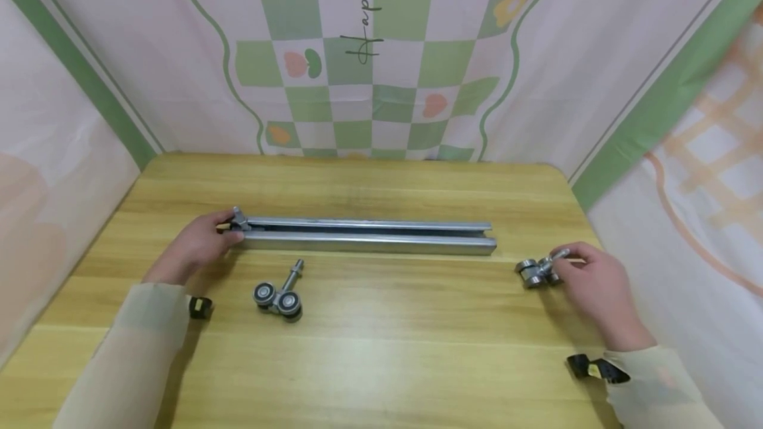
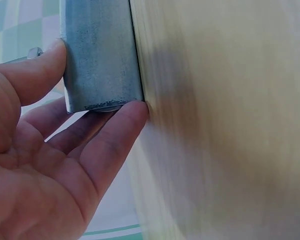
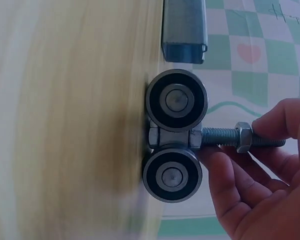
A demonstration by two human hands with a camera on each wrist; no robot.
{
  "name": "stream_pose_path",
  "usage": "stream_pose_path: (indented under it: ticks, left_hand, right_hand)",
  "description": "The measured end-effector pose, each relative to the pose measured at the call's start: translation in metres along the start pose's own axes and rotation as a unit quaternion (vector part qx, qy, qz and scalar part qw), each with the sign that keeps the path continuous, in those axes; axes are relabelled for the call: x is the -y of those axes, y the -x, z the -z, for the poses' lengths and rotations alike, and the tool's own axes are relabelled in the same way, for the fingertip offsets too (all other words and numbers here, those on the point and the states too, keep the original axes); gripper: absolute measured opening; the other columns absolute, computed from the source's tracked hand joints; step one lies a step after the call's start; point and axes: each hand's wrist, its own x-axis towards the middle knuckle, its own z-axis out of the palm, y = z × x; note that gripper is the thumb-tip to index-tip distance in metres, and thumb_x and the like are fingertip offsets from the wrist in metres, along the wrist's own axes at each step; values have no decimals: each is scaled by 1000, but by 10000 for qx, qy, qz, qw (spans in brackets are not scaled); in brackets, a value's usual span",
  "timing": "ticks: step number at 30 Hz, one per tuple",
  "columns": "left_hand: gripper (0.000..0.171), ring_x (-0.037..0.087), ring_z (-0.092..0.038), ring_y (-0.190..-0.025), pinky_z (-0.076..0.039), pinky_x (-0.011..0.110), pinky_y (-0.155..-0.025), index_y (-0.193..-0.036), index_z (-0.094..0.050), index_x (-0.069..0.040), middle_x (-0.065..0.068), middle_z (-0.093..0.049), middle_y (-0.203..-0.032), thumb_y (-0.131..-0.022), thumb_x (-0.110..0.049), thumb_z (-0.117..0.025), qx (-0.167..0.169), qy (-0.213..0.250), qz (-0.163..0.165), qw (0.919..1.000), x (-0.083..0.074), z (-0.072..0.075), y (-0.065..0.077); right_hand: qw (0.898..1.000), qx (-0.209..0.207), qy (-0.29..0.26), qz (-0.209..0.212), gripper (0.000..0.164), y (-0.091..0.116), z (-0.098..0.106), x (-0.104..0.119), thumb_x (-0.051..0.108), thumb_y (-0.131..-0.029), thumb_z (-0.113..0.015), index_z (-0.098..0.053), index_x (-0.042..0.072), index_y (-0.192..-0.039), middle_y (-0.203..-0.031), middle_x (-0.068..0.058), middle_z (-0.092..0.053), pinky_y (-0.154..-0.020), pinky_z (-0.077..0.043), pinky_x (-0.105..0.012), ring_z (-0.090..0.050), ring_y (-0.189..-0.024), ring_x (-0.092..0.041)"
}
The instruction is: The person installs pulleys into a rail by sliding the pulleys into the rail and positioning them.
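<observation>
Fingers (image 3: 225,184) of the right hand (image 1: 599,293) pinch the roller trolley (image 1: 530,273) by its bolt (image 3: 220,136), right of frame, near the rail (image 1: 369,242)!
Left hand (image 1: 205,241) clamped on the rail's left end; second trolley (image 1: 277,300) lying lower left, on the surface (image 1: 387,359).

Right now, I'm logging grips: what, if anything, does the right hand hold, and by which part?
The right hand holds a roller trolley by its threaded bolt, near the nut.
</observation>
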Motion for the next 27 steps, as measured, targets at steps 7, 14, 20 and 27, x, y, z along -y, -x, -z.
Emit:
stream_pose_path:
  ticks: [7, 14, 20, 27]
  left_hand:
    - [75, 53, -25, -137, -22, 69, -107, -158, -20, -6, 32, -26, -155, -102, -38, -57, -2, -141, -69, 9999, 0, 1, -2]
    - [75, 56, -21, -138, -19, 70, -107, -158, -21, -5, 33, -26, -154, -102, -39, -57, -10, -329, -117, 9994, 0, 2, -5]
    - [74, 55, -22, -138, -19, 69, -108, -158, -21, -4, 33, -28, -153, -102, -38, -56, -61, -340, -200, 9992, 0, 2, -6]
    - [73, 56, -21, -138, -18, 69, -108, -158, -21, -3, 34, -27, -153, -102, -35, -56, -50, -318, -188, 9993, -2, 3, -6]
  right_hand:
    - [9996, 15, 29, -272, 31, -8, 2, -1, 29, -100, -57, -69, 3, -111, -116, -26, -66, -82, -43, -56, -58, -104, -43]
    - [9992, -118, 147, -350, 38, -19, 0, -4, 35, -100, -54, -70, 3, -114, -115, -23, -67, -77, -43, -45, -60, -100, -38]
    - [9992, -203, 33, -336, 37, -27, -3, -7, 34, -100, -55, -71, 4, -114, -115, -22, -68, -76, -43, -39, -60, -103, -35]
    - [9990, -279, -174, -306, 35, -34, -6, -7, 32, -100, -55, -71, 4, -114, -116, -21, -68, -79, -43, -40, -59, -106, -36]
